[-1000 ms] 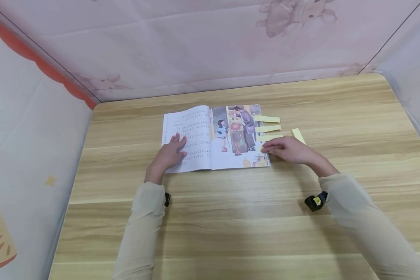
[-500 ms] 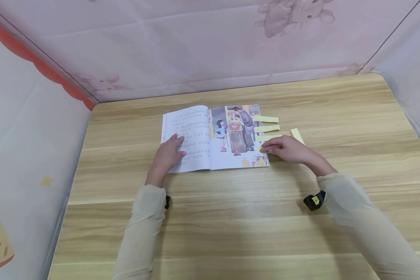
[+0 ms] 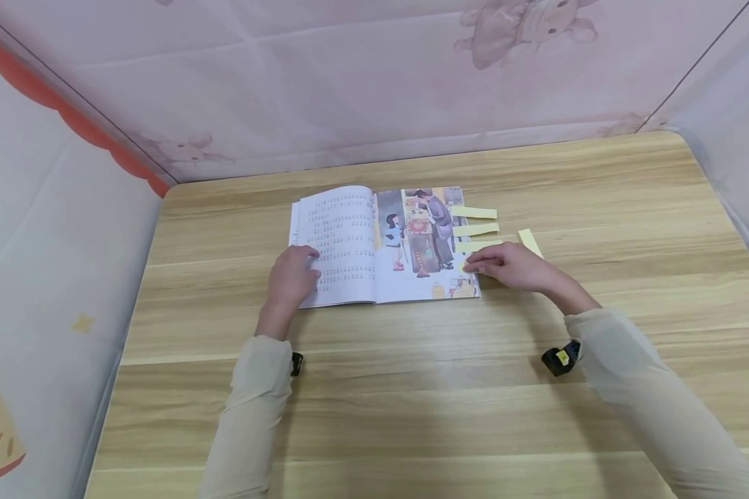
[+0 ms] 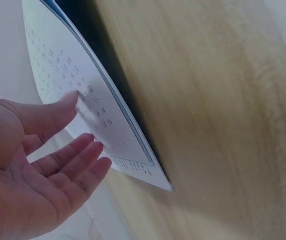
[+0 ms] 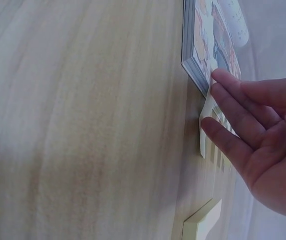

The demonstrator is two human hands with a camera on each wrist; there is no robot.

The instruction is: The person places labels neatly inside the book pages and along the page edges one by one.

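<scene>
An open picture book [image 3: 417, 285] lies on the wooden table, text on its left page [image 3: 349, 242] and a coloured picture on the right. My left hand [image 3: 290, 276] is at the left page's outer edge. Thumb and fingertips touch the paper there in the left wrist view, spaced apart. The page bows up a little, its edge set in from the sheets below. My right hand [image 3: 513, 267] presses with extended fingers on a yellow sticky strip [image 5: 206, 117] at the book's right edge. Several more yellow strips [image 3: 476, 229] stick out above it.
A small pad of yellow sticky notes [image 3: 529, 242] lies on the table [image 3: 399, 402] just beyond my right hand. Pink printed cloth walls [image 3: 349, 90] stand behind the table and at its sides. Each wrist carries a small black camera [image 3: 560, 357].
My left hand has slid from the left page to its outer edge, its fingers drawn in. The upper sheet's edge has shifted right of those below. My right hand stays in place.
</scene>
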